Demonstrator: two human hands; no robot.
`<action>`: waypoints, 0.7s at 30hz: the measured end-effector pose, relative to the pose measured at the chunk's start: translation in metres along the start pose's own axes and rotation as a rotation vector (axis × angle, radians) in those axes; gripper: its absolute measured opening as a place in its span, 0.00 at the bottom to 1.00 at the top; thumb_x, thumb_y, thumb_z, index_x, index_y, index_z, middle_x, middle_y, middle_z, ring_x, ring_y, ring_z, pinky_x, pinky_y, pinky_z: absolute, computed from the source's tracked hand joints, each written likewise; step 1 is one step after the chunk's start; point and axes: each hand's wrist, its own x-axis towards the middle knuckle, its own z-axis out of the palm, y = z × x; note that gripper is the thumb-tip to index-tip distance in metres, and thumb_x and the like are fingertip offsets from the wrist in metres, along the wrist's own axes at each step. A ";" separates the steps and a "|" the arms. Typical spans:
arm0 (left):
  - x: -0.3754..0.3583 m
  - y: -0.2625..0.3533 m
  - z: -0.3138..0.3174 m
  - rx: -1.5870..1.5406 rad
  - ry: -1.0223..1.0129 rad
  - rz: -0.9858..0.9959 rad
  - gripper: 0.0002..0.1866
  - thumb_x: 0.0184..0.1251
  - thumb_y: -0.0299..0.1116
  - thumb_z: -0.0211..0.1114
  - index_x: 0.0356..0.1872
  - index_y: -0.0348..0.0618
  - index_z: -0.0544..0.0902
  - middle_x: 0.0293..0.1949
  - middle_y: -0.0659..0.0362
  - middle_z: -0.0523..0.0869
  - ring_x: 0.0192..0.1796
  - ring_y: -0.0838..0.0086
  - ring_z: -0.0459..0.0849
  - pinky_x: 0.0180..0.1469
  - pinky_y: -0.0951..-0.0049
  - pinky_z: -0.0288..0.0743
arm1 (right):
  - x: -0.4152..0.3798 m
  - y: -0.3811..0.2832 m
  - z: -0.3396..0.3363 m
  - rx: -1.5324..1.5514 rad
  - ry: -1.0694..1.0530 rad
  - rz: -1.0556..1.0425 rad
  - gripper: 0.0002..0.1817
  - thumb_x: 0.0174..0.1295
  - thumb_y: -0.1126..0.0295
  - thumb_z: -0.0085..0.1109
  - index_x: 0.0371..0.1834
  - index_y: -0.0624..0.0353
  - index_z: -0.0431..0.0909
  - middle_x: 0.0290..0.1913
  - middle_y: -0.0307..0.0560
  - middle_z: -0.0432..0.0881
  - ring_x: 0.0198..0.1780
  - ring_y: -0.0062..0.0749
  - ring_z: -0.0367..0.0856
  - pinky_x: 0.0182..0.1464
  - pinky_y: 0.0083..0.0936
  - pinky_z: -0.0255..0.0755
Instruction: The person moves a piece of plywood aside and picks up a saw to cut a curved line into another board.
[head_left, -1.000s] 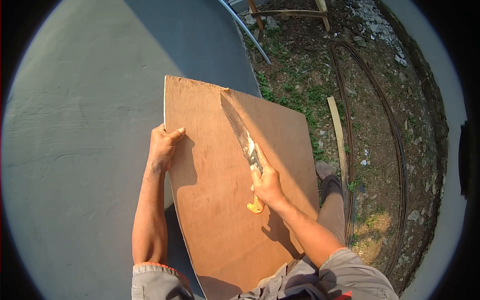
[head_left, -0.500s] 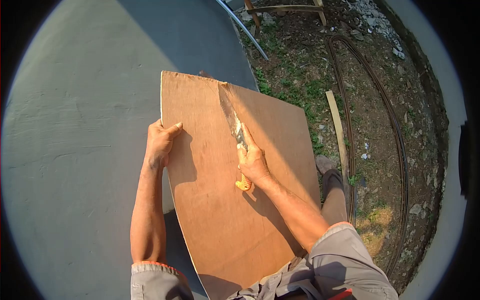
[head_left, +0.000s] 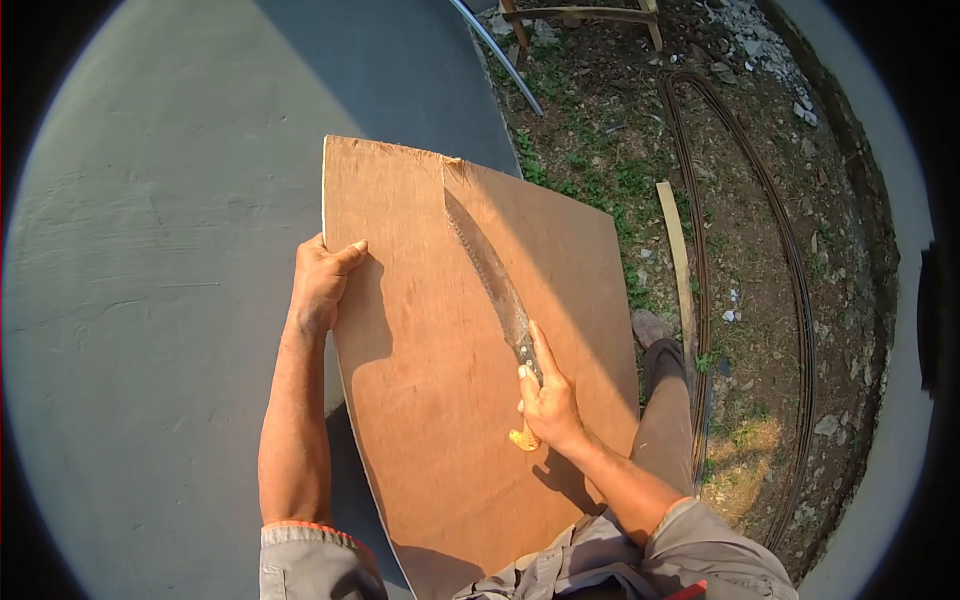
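Observation:
A tilted plywood sheet [head_left: 420,440] fills the middle of the view, its near end against my body. My left hand [head_left: 325,275] grips its left edge, thumb on the top face and the other fingers hidden underneath. My right hand [head_left: 548,403] is wrapped around the yellowish handle of a hand saw [head_left: 490,270], index finger stretched along the blade's base. The saw's curved, toothed blade slants up and left over the sheet. Its tip is at a short cut running in from the sheet's far edge, where the wood is splintered.
A grey plastered wall or slab [head_left: 150,300] spans the left side. On the ground to the right lie a long loop of bent steel rods [head_left: 795,260] and a wooden strip [head_left: 675,240]. A metal pipe [head_left: 500,55] and a wooden frame [head_left: 580,14] are at the top. My foot [head_left: 650,328] is beside the sheet.
My right hand has drawn the saw back toward me and to the right, so more of its blade shows above the sheet. My left hand stays on the left edge.

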 end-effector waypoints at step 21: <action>-0.004 0.004 0.008 0.003 -0.024 0.071 0.14 0.70 0.25 0.68 0.53 0.28 0.82 0.42 0.51 0.89 0.38 0.70 0.88 0.41 0.65 0.84 | 0.069 -0.014 0.033 0.074 0.008 0.014 0.36 0.73 0.77 0.52 0.85 0.54 0.56 0.20 0.52 0.71 0.19 0.30 0.68 0.26 0.35 0.69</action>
